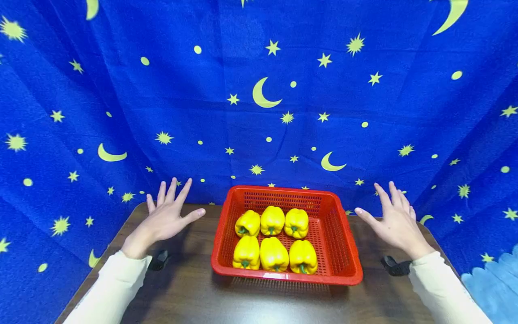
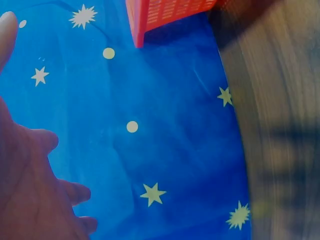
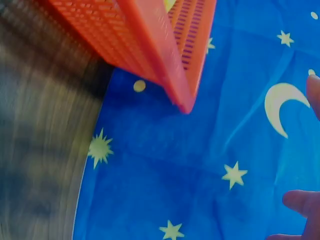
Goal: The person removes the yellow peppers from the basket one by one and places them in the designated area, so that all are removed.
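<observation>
Several yellow bell peppers point(image 1: 274, 254) lie in two rows inside a red plastic basket point(image 1: 348, 270), toward its left side. My left hand point(image 1: 163, 220) is spread above the table to the left of the basket, thumb pointing toward it and holding nothing. On the other side, my right hand point(image 1: 396, 225) is likewise spread, apart from the basket's right wall. In the left wrist view, part of the left hand point(image 2: 30, 185) shows at the left edge, with a basket corner point(image 2: 150, 20) at the top. The right wrist view catches a few fingers point(image 3: 300, 202) and the basket's rim point(image 3: 165, 65).
The basket stands on a dark wooden table point(image 1: 186, 292). A blue cloth point(image 1: 210, 112) with yellow moons and stars hangs behind the table and along both sides. Black straps point(image 1: 394, 266) show by both wrists. Light blue scalloped fabric point(image 1: 495, 288) is at the lower right.
</observation>
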A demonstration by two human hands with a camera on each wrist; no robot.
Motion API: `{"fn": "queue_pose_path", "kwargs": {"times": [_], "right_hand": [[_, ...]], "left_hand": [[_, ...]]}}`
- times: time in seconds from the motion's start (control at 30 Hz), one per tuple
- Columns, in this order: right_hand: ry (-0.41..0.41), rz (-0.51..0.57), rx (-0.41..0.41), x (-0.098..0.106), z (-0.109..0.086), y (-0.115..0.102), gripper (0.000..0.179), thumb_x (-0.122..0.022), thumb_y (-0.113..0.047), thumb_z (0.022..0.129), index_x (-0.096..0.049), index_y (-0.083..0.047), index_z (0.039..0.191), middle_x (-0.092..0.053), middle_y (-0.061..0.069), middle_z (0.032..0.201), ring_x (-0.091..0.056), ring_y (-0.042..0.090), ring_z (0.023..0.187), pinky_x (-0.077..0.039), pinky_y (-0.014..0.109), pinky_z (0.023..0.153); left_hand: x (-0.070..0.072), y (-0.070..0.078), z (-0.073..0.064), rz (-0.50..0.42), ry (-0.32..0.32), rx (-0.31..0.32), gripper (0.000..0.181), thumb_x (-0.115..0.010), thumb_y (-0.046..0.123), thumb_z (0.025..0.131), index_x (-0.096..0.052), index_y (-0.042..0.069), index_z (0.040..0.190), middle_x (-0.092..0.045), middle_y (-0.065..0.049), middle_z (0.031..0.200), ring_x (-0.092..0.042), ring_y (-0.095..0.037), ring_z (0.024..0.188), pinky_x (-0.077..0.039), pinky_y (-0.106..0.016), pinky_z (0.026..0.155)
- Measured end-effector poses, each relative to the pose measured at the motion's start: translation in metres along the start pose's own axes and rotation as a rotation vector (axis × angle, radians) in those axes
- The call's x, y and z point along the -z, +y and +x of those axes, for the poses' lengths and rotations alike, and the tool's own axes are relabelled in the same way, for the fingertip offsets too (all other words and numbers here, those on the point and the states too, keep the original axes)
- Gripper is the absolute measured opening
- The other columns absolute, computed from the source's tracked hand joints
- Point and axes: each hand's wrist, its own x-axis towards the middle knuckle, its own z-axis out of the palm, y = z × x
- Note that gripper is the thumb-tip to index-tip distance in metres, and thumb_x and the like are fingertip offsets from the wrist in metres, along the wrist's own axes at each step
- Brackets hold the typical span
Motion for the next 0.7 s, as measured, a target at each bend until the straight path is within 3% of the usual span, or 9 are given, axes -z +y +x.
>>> {"fn": "queue_pose_path", "kwargs": {"times": [0.4, 0.7], "right_hand": [[-0.03, 0.069, 0.047, -0.014, 0.005, -0.032, 0.089, -0.064, -0.055, 0.093, -0.028, -0.004, 0.157, -0.01, 0.034, 0.161, -0.013, 0.066, 0.139, -0.014, 0.085, 0.099], [-0.082, 0.093, 0.061, -0.034, 0.012, -0.058, 0.088, -0.062, -0.056, 0.094, -0.029, -0.004, 0.157, -0.018, 0.032, 0.16, -0.02, 0.06, 0.14, -0.022, 0.078, 0.105]], "left_hand": [[-0.015, 0.004, -0.005, -0.078, 0.037, -0.043, 0.093, -0.053, 0.062, 0.096, -0.009, 0.015, 0.163, -0.001, -0.032, 0.163, 0.009, -0.052, 0.148, 0.013, -0.076, 0.108], [-0.032, 0.016, -0.013, -0.145, 0.042, -0.088, 0.09, -0.054, 0.057, 0.098, -0.012, 0.013, 0.163, -0.004, -0.03, 0.164, 0.006, -0.049, 0.15, 0.009, -0.074, 0.11]]}}
